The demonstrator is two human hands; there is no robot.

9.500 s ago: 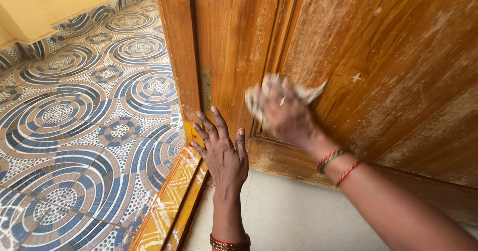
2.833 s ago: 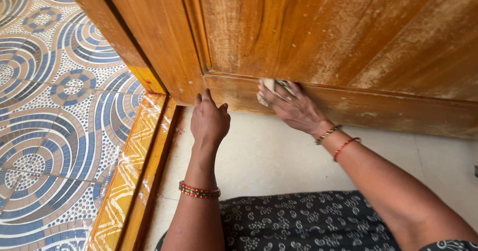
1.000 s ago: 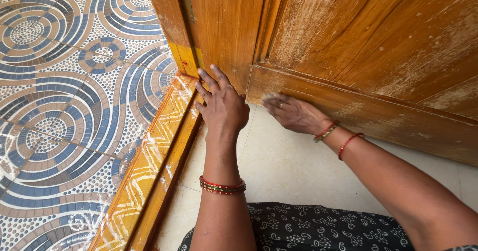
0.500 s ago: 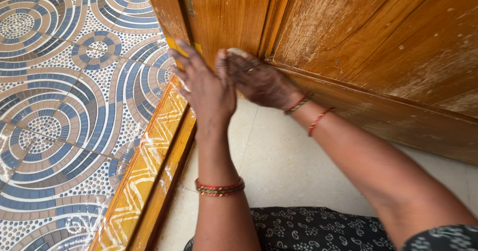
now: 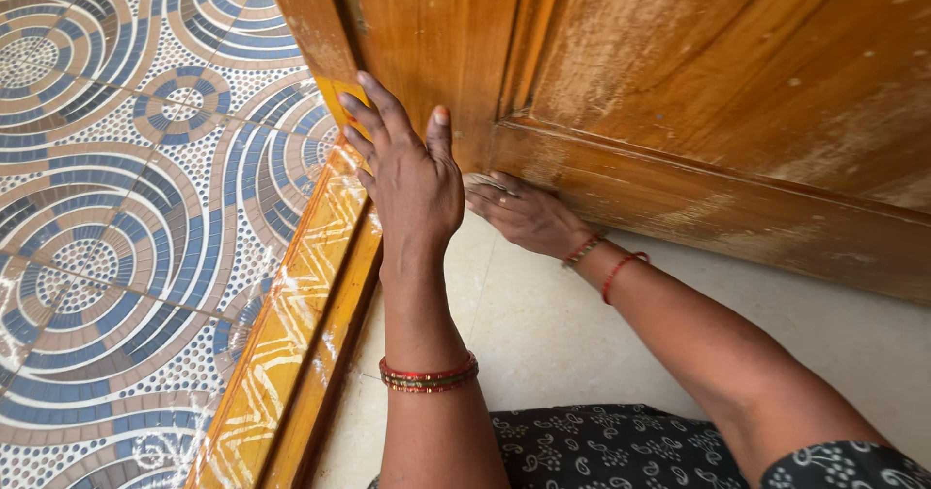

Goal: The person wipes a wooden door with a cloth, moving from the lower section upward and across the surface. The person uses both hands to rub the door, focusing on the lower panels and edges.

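I'm bracing my open left hand (image 5: pixel 412 183) on the varnished orange-brown wooden door (image 5: pixel 679 91) while my right hand (image 5: pixel 519 215) is clutching a barely visible pale cloth (image 5: pixel 477 179) low against the panel, so knuckles could scrape the cream floor (image 5: pixel 553 334).

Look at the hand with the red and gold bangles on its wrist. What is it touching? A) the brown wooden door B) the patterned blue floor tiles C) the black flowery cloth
A: the left hand lies flat with fingers spread against the brown wooden door, near its bottom corner.

Floor and sill beside the hands

Blue-and-brown circle-patterned floor tiles (image 5: pixel 116 208) lie left; a yellow painted wooden threshold strip (image 5: pixel 291 324) runs below; pale plain floor (image 5: pixel 543 334) lies underneath.
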